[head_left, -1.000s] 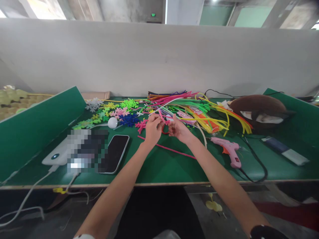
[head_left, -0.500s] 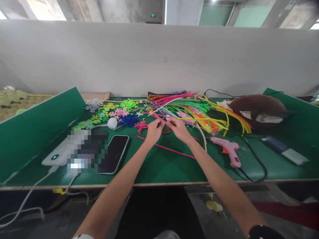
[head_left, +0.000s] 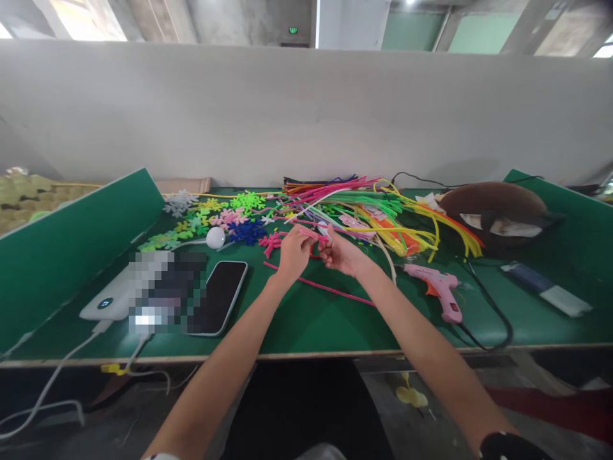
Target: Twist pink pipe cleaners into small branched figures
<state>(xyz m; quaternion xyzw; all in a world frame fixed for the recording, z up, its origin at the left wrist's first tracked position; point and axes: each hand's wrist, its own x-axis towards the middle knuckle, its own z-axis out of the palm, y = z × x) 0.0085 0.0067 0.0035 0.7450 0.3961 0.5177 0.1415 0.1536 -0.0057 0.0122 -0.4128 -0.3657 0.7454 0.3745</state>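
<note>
Both hands are close together above the middle of the green table. A pink pipe cleaner (head_left: 312, 235) is bent between them. My left hand (head_left: 293, 254) pinches one part of it, with the fingertips pressed together. My right hand (head_left: 343, 254) is turned with its fingers curled, gripping the piece at the other side. Red-handled scissors (head_left: 315, 250) lie partly hidden behind the hands. Just left of my left hand rests a pink branched pipe-cleaner shape (head_left: 271, 243). Another pink pipe cleaner (head_left: 330, 289) lies straight across the table, nearer to me.
Pipe-cleaner snowflakes (head_left: 246, 231) and a white ball (head_left: 215, 237) are at left, beside a phone (head_left: 225, 294) and white power bank (head_left: 108, 300). Loose pipe cleaners (head_left: 335, 195) pile at the back. At right are a pink glue gun (head_left: 443, 287), its cord and a brown rounded object (head_left: 495, 201).
My right hand has rotated, its fingers now curled with the palm side showing. The pink pipe cleaner between the hands now lies more level. My left hand has barely shifted.
</note>
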